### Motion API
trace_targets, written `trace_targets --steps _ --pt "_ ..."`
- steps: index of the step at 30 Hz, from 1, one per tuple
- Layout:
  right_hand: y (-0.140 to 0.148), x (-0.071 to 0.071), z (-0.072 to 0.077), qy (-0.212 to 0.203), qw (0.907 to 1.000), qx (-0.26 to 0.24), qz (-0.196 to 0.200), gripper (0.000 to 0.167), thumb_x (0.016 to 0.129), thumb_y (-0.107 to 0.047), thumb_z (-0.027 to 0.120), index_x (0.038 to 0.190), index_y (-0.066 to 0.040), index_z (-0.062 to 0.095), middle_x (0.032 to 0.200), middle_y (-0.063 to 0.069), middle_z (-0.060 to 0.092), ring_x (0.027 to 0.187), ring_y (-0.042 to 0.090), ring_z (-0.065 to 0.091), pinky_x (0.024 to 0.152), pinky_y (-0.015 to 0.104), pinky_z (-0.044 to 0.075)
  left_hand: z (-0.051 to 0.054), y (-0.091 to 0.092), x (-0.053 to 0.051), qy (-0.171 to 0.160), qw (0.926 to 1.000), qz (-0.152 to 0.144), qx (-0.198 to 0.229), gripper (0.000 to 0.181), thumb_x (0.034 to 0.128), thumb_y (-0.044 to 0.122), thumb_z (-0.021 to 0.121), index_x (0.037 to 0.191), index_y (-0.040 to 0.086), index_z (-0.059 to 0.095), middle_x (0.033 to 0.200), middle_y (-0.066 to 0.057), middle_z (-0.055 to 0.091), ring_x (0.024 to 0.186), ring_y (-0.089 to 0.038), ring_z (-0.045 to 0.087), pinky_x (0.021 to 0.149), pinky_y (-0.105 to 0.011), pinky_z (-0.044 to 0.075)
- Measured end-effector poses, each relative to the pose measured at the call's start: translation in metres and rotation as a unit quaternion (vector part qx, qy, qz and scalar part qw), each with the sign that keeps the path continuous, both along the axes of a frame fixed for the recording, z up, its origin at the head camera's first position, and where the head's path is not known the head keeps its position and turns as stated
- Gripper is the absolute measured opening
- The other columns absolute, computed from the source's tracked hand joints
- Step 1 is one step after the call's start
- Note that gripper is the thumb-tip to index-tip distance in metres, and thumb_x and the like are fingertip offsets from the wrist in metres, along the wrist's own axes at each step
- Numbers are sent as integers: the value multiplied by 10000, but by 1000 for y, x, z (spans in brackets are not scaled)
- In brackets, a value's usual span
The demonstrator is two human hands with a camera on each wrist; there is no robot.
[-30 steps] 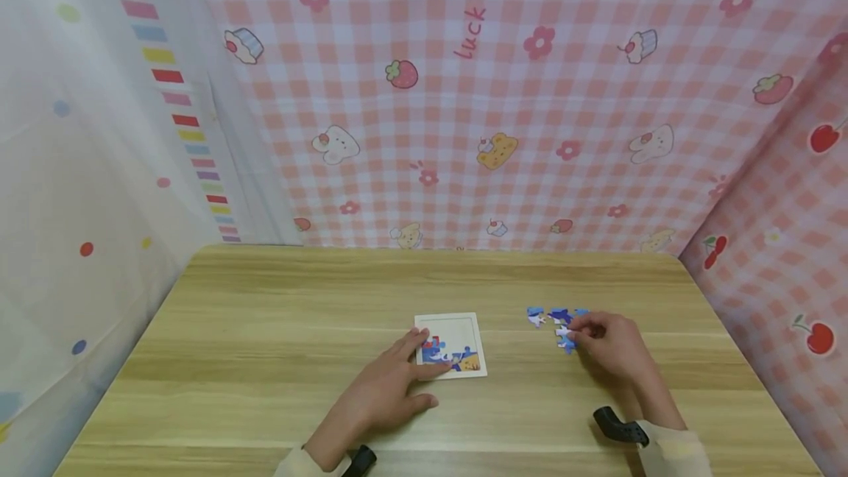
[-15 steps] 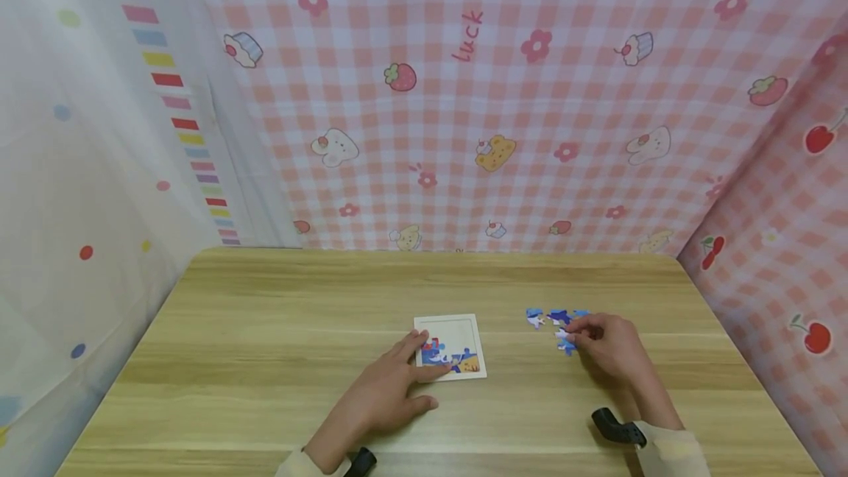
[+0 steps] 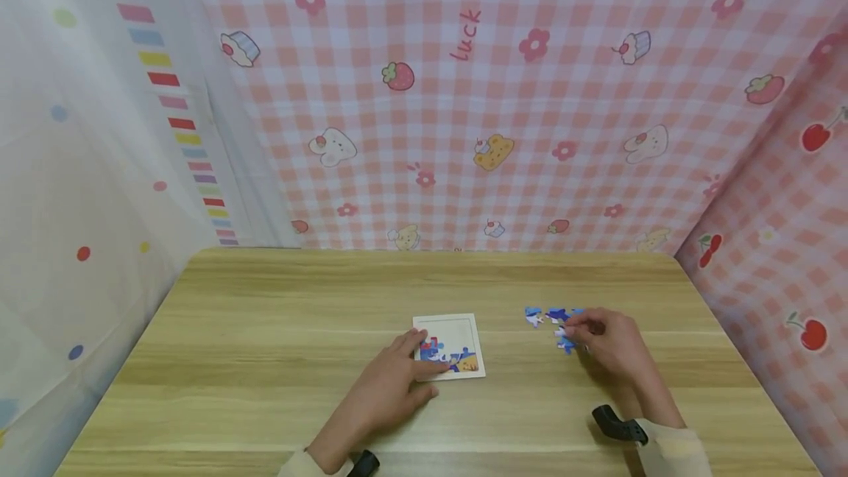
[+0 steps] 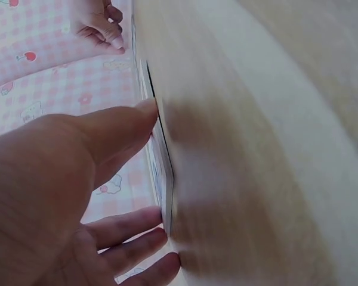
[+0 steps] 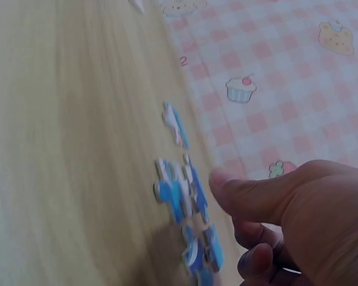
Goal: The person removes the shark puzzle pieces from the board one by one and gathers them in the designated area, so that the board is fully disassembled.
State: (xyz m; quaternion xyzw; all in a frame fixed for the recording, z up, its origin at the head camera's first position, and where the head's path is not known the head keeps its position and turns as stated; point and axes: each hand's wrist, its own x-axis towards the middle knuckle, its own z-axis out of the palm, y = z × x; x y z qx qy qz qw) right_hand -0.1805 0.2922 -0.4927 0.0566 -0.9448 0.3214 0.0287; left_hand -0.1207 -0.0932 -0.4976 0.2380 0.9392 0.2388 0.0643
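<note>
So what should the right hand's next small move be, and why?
Probably to pinch and lift one of the loose puzzle pieces. The right hand is at those pieces, and no piece clearly shows between its fingers in the right wrist view. The upper area of the puzzle board is bare, and the left hand rests on it, well placed to steady it.

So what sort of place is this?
Probably a cloth-screened tabletop booth, perhaps for play: a pale wood-grain table, a pink-and-white checked fabric backdrop and a square white-framed jigsaw tray, only partly filled.
</note>
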Motion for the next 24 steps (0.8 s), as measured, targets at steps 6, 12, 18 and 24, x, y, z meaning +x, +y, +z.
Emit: trace_targets --steps 6,12,18,24 --pt "-10 1 6 3 9998 -191 -5 78 952 -169 737 967 -114 790 872 43 697 725 98 521 597 216 438 -1 0 -3 36 9995 192 264 299 931 342 738 1228 310 759 1596 -130 448 1484 -354 421 1197 -557 394" --pt "-25 1 8 196 9993 -259 158 56 941 -142 744 937 -107 787 751 9 590 661 87 468 555 223 398 -3 -11 0 -134 9998 -84 127 404 963 388 694 1365 359 664 1676 -123 311 1555 -352 293 1233 -545 343" --pt "-50 2 4 473 9964 -460 534 39 930 -149 761 932 -124 791 757 -28 645 651 41 506 551 202 437 1 -21 7 -437 9981 -308 -320 510 985 410 657 1475 448 521 1734 -95 150 1604 -360 131 1243 -592 297" --pt "-84 1 -1 389 9939 -561 862 41 923 -137 766 961 -125 777 823 -33 701 685 53 564 582 201 486 1 -23 7 -516 9972 -432 -317 512 1002 400 639 1491 456 496 1739 -83 136 1603 -361 138 1232 -600 318"
